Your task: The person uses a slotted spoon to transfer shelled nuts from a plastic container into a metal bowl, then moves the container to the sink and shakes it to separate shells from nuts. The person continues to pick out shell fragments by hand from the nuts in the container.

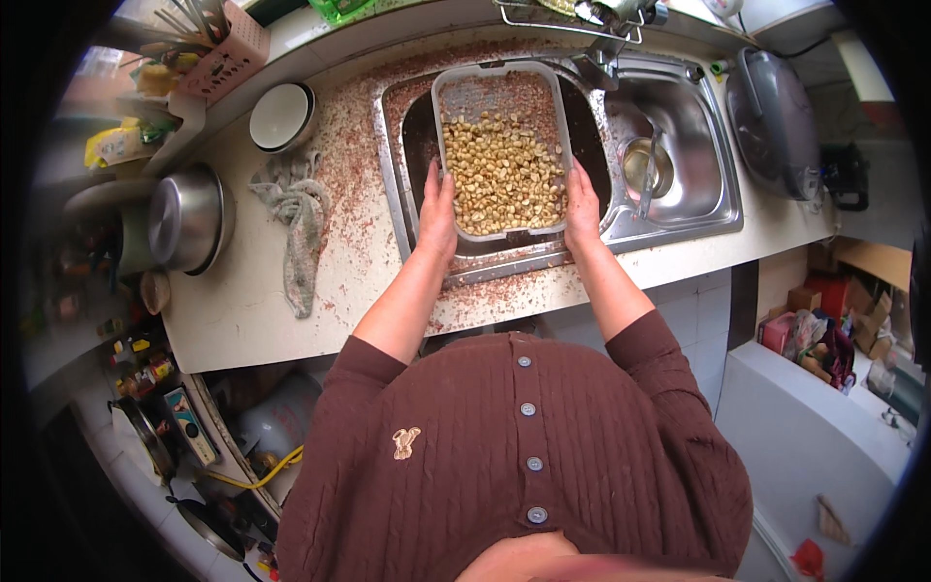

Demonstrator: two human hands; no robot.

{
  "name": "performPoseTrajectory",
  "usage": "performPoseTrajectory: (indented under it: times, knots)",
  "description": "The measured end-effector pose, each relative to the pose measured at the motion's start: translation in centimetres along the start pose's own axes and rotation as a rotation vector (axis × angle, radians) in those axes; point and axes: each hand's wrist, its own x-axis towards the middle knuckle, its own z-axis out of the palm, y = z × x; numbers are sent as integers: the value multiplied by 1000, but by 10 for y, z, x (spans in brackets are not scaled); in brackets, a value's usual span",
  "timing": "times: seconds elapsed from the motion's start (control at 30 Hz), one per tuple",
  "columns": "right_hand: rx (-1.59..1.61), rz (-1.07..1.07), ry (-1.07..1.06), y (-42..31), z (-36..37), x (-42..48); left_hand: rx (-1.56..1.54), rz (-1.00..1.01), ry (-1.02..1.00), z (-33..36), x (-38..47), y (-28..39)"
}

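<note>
A rectangular, translucent plastic tray (499, 66) is held over the left basin of the stainless steel sink (398, 190). My left hand (438, 212) grips its left side and my right hand (583, 205) its right side. Pale, shelled peanuts (502, 171), many split in halves, cover the nearer part of the tray. Reddish skin flakes (520, 86) lie thinly at its far end. More flakes are scattered on the pale countertop (364, 287) around the sink and along its rim.
Left on the counter are a grey cloth (302, 225), stacked bowls (280, 116) and a metal basin (185, 218). A pink utensil basket (233, 54) stands behind. The right basin (680, 116) holds a small bowl (646, 167); a faucet (600, 64) rises behind. Farther right stands a dark, lidded appliance (772, 120).
</note>
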Motion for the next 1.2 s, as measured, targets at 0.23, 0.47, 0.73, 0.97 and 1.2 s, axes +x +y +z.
performPoseTrajectory:
  times: [0.23,0.47,0.73,0.97,1.2]
  knots:
    - [-49,-60,-115,111,57,-101,-93,-85,-19,-148,-71,-24]
    - [-924,-924,-32,184,216,-262,-133,-39,-21,-352,-153,11]
    - [-1088,-898,-505,249,374,-403,-280,-55,-3,-505,-234,31]
    - [-1028,-1019,-620,303,467,-479,-237,-16,-19,-607,-268,65]
    - [-884,-845,-540,312,549,-547,-288,-37,39,-699,-309,125]
